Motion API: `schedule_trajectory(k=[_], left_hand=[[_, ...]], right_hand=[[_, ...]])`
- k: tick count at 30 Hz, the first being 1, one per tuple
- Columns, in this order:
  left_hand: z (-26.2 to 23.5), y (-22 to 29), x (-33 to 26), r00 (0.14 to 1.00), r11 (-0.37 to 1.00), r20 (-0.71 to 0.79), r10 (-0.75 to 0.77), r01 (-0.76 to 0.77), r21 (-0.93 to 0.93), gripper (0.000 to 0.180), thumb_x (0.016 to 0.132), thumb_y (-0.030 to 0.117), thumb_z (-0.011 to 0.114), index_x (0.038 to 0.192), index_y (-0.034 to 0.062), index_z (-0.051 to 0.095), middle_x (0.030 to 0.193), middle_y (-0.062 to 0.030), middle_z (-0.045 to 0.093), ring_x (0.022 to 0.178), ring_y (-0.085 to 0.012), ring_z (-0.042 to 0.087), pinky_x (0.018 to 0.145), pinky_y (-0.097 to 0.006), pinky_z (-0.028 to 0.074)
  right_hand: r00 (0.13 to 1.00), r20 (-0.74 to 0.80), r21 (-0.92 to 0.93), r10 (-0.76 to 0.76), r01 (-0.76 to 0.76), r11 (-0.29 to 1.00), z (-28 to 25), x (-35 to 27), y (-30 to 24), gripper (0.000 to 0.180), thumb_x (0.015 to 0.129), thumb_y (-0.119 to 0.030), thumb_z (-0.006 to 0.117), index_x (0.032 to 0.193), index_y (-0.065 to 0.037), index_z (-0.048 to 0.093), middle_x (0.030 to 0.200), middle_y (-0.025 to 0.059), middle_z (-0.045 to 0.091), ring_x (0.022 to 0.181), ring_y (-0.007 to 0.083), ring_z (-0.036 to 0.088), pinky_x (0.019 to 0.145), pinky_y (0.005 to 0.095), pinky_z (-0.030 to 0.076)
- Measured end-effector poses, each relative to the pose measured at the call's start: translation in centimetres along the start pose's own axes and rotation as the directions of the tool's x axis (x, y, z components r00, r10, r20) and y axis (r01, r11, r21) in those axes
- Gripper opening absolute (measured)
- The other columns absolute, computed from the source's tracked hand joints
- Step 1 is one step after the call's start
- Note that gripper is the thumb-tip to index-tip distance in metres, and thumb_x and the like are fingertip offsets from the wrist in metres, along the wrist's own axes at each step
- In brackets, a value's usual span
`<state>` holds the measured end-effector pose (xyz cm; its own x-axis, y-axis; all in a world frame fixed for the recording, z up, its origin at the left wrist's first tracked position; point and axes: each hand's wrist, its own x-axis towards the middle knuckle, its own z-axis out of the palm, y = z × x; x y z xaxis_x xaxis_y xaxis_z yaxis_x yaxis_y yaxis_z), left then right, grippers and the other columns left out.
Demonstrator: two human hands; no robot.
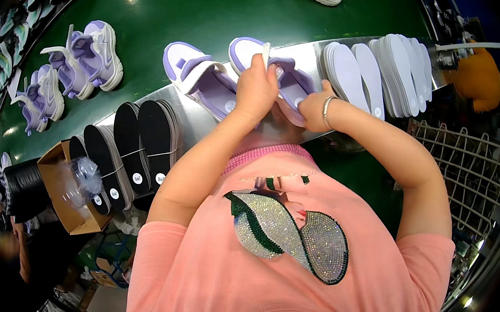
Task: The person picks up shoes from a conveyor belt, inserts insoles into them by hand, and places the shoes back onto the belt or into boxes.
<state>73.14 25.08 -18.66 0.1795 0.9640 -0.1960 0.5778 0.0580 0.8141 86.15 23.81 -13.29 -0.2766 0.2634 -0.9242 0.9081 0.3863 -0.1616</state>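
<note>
A lavender and white sneaker (pixel 296 79) lies on a metal ledge (pixel 196 118) in front of me. My left hand (pixel 256 87) pinches a white strip at the shoe's opening, which sticks up above my fingers. My right hand (pixel 313 109), with a bracelet at the wrist, grips the shoe's near side. A second matching sneaker (pixel 200 76) lies just left of it on the same ledge, untouched.
Pale insoles (pixel 384 70) are stacked at the ledge's right, black insoles (pixel 137 139) at its left. More lavender sneakers (pixel 88 56) ride a green belt (pixel 180 5) beyond. A cardboard box (pixel 68 196) sits lower left, a wire rack (pixel 471 171) at right.
</note>
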Motion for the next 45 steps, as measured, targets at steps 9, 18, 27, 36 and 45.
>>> schedule_trajectory(k=[9, 18, 27, 36, 45], left_hand=[[-1.3, -0.2, -1.3, 0.999, 0.999, 0.049, 0.016, -0.014, -0.044, 0.019, 0.08, 0.011, 0.046, 0.09, -0.0035, 0.039, 0.072, -0.0257, 0.055, 0.068, -0.0421, 0.053, 0.059, -0.045, 0.041], [-1.7, -0.1, -2.4, 0.998, 0.987, 0.057, 0.017, -0.007, -0.159, 0.021, 0.081, 0.01, 0.046, 0.097, -0.0031, 0.039, 0.078, -0.0239, 0.056, 0.074, -0.0382, 0.055, 0.062, -0.042, 0.042], [-0.5, 1.2, -1.2, 0.998, 1.0, 0.062, 0.017, -0.015, -0.024, 0.022, 0.08, 0.011, 0.047, 0.093, -0.0043, 0.038, 0.068, -0.0254, 0.055, 0.064, -0.0419, 0.054, 0.055, -0.046, 0.041], [0.1, 0.8, -0.9, 1.0, 1.0, 0.025, 0.017, -0.017, -0.018, 0.021, 0.08, 0.011, 0.047, 0.091, -0.0038, 0.038, 0.068, -0.0256, 0.054, 0.066, -0.0421, 0.053, 0.056, -0.047, 0.041], [0.0, 1.1, -1.3, 0.999, 0.999, 0.045, 0.0, 0.001, -0.036, 0.023, 0.08, 0.011, 0.047, 0.093, -0.0051, 0.038, 0.066, -0.0258, 0.054, 0.063, -0.0422, 0.053, 0.054, -0.047, 0.041]], right_hand=[[0.893, -0.448, 0.296, -0.029, 0.18, 0.938, 1.6, -1.6, 1.4, 0.021, 0.075, -0.02, 0.05, 0.088, -0.008, 0.06, 0.079, 0.0119, 0.061, 0.084, 0.0236, 0.058, 0.094, 0.0497, 0.021], [0.724, -0.687, 0.394, 0.051, 0.313, 0.864, 2.5, -6.8, 2.9, 0.018, 0.079, -0.016, 0.049, 0.092, -0.006, 0.057, 0.078, 0.0067, 0.06, 0.079, 0.0181, 0.055, 0.095, 0.0447, 0.02], [0.979, -0.203, 0.046, 0.032, -0.023, 0.999, 3.3, 0.2, 0.1, 0.022, 0.067, -0.012, 0.052, 0.084, -0.003, 0.062, 0.086, 0.0138, 0.061, 0.086, 0.0266, 0.057, 0.095, 0.0527, 0.018], [0.887, -0.454, 0.266, 0.081, 0.048, 0.963, 4.8, 0.8, 0.8, 0.021, 0.073, -0.016, 0.049, 0.09, -0.004, 0.055, 0.082, 0.0132, 0.06, 0.086, 0.0274, 0.056, 0.092, 0.0532, 0.021], [0.795, -0.564, 0.209, 0.225, -0.126, 0.97, 6.1, 1.6, -0.8, 0.033, 0.076, -0.024, 0.05, 0.101, -0.003, 0.044, 0.101, 0.015, 0.049, 0.091, 0.0264, 0.054, 0.09, 0.0529, 0.022]])
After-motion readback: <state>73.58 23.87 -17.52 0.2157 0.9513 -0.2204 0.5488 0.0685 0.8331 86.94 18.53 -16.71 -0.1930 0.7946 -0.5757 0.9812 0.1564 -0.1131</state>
